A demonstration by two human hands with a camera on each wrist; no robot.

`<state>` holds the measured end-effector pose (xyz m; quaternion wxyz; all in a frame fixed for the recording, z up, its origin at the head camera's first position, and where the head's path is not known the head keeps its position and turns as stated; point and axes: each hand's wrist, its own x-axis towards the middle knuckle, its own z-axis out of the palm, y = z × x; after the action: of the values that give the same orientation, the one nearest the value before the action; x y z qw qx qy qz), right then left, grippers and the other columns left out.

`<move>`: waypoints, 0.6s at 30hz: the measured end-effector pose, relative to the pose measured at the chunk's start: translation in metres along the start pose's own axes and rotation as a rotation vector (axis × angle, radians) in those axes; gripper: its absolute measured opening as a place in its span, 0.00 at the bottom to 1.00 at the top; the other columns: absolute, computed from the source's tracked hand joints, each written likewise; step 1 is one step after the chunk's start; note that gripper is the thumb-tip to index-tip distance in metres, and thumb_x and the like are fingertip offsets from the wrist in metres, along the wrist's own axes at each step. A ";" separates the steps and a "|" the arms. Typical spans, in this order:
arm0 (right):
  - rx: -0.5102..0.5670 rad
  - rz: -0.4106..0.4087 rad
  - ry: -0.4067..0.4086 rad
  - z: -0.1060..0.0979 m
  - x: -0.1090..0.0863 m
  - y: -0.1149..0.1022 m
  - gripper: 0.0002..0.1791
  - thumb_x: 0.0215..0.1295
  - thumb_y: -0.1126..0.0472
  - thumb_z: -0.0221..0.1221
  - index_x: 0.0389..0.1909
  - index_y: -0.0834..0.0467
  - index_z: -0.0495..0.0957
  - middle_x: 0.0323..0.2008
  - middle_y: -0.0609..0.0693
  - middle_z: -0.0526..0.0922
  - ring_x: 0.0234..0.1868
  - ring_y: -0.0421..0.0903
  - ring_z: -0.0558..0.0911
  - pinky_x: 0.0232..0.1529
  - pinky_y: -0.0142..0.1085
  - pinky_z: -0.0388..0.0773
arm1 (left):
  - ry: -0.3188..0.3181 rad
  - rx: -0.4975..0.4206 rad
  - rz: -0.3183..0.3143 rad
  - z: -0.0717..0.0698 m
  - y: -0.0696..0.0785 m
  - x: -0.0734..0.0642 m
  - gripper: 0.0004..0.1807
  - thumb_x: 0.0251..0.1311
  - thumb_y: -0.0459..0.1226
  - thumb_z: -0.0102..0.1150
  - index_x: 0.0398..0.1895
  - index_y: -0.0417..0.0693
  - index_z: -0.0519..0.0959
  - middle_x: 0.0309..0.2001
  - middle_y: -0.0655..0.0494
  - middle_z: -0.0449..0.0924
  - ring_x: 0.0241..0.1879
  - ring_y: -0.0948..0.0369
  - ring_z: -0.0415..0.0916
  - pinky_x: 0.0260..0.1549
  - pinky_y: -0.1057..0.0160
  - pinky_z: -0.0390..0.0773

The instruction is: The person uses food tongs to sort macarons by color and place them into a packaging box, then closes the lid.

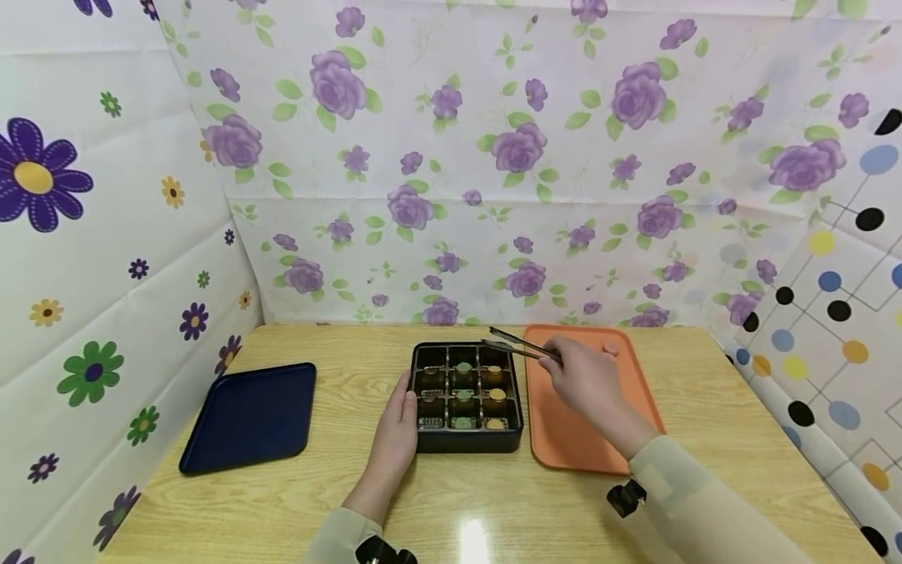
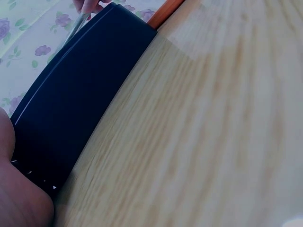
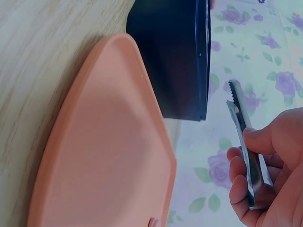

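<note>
My left hand point(image 1: 395, 435) rests along the left side of a black box point(image 1: 468, 443) divided into compartments, its thumb close to the rim. Green pieces point(image 1: 463, 423) sit in the box's middle column, and yellow-orange pieces point(image 1: 496, 424) in the right one. The left column's contents look dark or see-through. My right hand point(image 1: 583, 380) grips metal tongs point(image 3: 258, 182) between thumb and fingers, over the orange tray. Their serrated tips are a little apart with nothing between them, near the box's far right corner.
The orange tray point(image 1: 567, 439) lies right of the box, with small pink pieces point(image 1: 610, 348) near its far right corner. A dark blue tray point(image 1: 254, 415) lies at the left of the wooden table point(image 1: 352, 352). Patterned cloth hangs behind and on both sides.
</note>
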<state>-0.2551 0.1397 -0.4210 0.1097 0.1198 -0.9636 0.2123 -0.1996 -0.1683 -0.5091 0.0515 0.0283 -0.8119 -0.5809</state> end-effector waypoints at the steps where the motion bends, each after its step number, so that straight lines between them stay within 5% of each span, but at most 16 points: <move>1: -0.001 0.006 -0.003 -0.001 -0.001 0.002 0.10 0.83 0.55 0.65 0.54 0.57 0.85 0.29 0.45 0.84 0.20 0.44 0.75 0.21 0.41 0.69 | -0.001 0.000 0.002 0.000 0.000 0.000 0.32 0.93 0.50 0.35 0.93 0.60 0.51 0.89 0.45 0.50 0.86 0.38 0.48 0.81 0.31 0.50; 18: 0.005 0.080 0.010 -0.023 -0.012 0.042 0.14 0.85 0.54 0.63 0.59 0.58 0.86 0.40 0.51 0.90 0.24 0.43 0.79 0.22 0.42 0.72 | -0.008 -0.010 -0.004 0.001 0.000 0.000 0.32 0.93 0.49 0.35 0.93 0.58 0.51 0.89 0.45 0.51 0.86 0.37 0.48 0.81 0.30 0.51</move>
<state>-0.2516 0.1885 -0.4201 0.1056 0.0805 -0.9666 0.2194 -0.1997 -0.1678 -0.5090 0.0473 0.0272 -0.8092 -0.5849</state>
